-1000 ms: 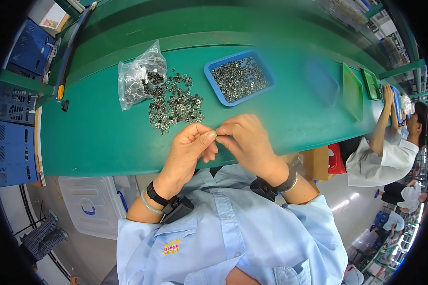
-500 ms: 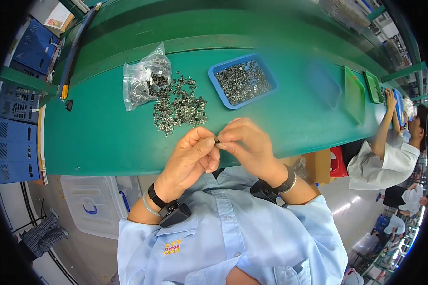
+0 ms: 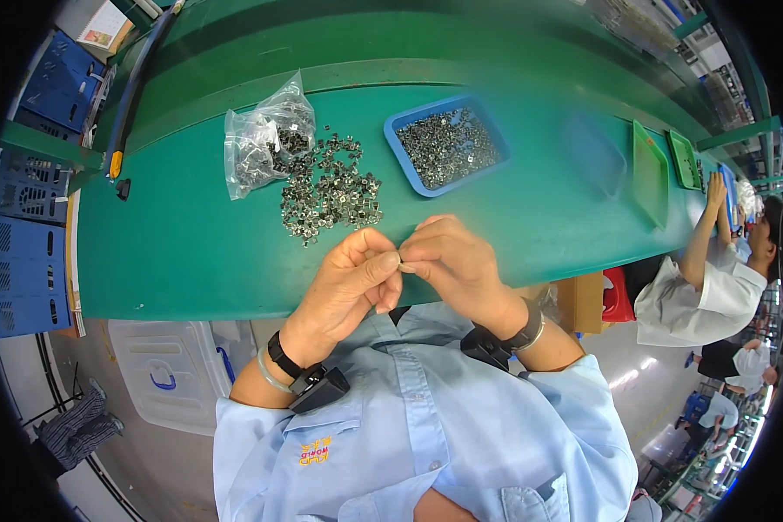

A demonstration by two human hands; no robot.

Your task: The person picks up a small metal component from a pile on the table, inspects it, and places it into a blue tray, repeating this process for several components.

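My left hand and my right hand meet tip to tip above the near edge of the green table. Each pinches with thumb and forefinger; the small dark part they held half a second earlier is now mostly covered by the fingertips. Just beyond my left hand lies a loose pile of small metal parts, shiny and black. Against it rests a clear plastic bag with more such parts inside. Beyond my right hand stands a blue tray holding many small metal pieces.
Farther right on the table are a green tray and a smaller green tray. A co-worker sits at the right. A lidded clear bin stands on the floor at left, below blue crates.
The fingertips have closed over the small dark part, which showed between them before. Both hands stay in nearly the same place.
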